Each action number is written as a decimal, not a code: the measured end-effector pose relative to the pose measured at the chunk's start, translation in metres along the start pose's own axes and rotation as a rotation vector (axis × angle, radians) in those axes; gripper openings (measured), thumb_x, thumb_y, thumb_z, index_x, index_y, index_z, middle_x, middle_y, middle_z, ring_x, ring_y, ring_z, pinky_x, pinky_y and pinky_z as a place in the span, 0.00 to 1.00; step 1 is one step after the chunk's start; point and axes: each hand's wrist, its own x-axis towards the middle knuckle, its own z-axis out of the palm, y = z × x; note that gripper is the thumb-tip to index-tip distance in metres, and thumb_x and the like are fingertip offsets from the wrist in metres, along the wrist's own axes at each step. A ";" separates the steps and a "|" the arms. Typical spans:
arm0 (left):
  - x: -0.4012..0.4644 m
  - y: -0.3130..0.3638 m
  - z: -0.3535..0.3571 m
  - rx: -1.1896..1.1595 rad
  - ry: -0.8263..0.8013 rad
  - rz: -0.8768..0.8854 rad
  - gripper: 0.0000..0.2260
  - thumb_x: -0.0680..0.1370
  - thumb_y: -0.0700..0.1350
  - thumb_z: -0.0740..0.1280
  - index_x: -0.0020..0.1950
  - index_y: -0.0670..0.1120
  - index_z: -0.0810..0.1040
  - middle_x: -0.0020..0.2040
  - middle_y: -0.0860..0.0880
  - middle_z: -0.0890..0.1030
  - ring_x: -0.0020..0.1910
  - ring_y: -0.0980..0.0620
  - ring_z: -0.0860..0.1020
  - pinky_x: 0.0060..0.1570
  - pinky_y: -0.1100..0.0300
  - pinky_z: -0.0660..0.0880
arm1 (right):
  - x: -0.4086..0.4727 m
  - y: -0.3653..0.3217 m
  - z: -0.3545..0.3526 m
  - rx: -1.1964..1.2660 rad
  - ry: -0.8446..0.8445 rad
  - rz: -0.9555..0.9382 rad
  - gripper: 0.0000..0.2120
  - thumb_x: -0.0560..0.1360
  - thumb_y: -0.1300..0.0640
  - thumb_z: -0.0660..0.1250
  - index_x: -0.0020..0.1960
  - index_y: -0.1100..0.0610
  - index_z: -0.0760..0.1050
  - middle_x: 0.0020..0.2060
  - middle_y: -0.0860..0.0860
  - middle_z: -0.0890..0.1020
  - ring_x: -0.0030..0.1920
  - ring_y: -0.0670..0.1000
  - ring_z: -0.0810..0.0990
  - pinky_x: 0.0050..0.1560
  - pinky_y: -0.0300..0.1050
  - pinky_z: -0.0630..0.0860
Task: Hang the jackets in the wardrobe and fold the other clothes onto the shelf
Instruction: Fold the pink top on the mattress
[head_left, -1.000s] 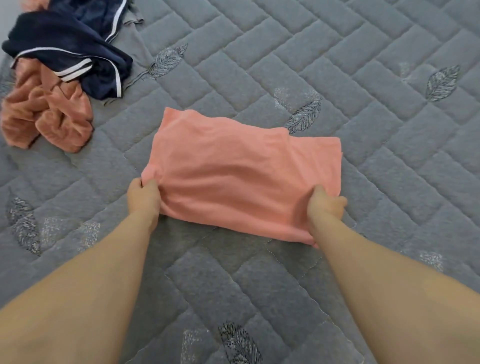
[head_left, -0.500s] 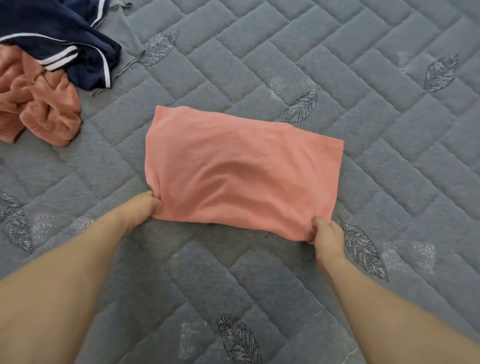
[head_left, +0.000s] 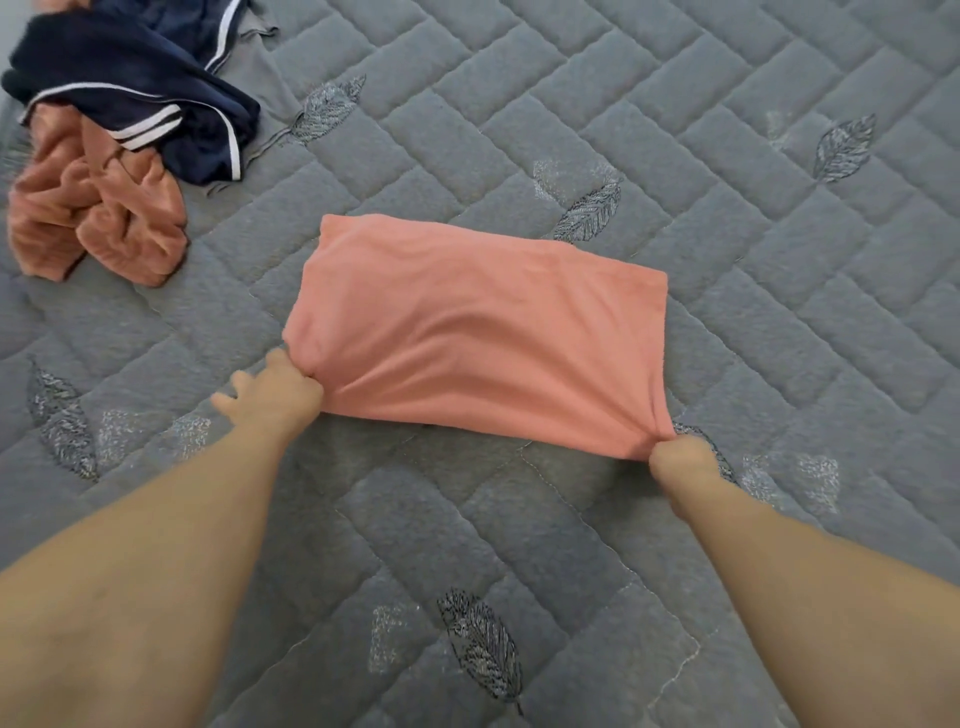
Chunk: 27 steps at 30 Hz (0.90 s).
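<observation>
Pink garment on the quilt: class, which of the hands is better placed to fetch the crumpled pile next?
Left. The left hand lies on the same side as the crumpled pile; the right hand would have to cross the pink garment.

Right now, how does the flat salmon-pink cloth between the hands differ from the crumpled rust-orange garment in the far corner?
The salmon-pink cloth lies folded into a smooth rectangle; the rust-orange garment is bunched in a heap. The pink one is pinched at its near corners by the left hand and right hand; the orange one lies untouched, partly under a navy garment. Both rest on the grey quilt.
</observation>
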 end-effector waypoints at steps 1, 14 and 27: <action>-0.002 -0.001 0.002 -0.027 0.052 -0.027 0.16 0.68 0.42 0.56 0.55 0.49 0.64 0.60 0.39 0.76 0.69 0.40 0.62 0.65 0.39 0.53 | -0.001 -0.001 -0.002 -0.004 0.038 0.041 0.16 0.78 0.66 0.59 0.64 0.68 0.73 0.62 0.65 0.77 0.63 0.64 0.76 0.59 0.52 0.73; -0.017 -0.018 -0.012 -1.476 -0.345 -0.049 0.12 0.78 0.46 0.52 0.42 0.49 0.75 0.36 0.49 0.75 0.33 0.51 0.73 0.33 0.62 0.69 | -0.068 -0.071 0.055 -0.487 0.282 -0.917 0.28 0.77 0.53 0.60 0.75 0.55 0.59 0.77 0.58 0.55 0.76 0.60 0.54 0.74 0.59 0.50; 0.038 -0.062 -0.004 -1.256 -0.179 -0.251 0.06 0.76 0.38 0.66 0.50 0.46 0.74 0.39 0.46 0.72 0.36 0.50 0.69 0.36 0.58 0.65 | -0.084 -0.178 0.166 -0.859 0.051 -0.660 0.33 0.77 0.40 0.50 0.79 0.42 0.41 0.77 0.62 0.38 0.76 0.68 0.39 0.69 0.75 0.41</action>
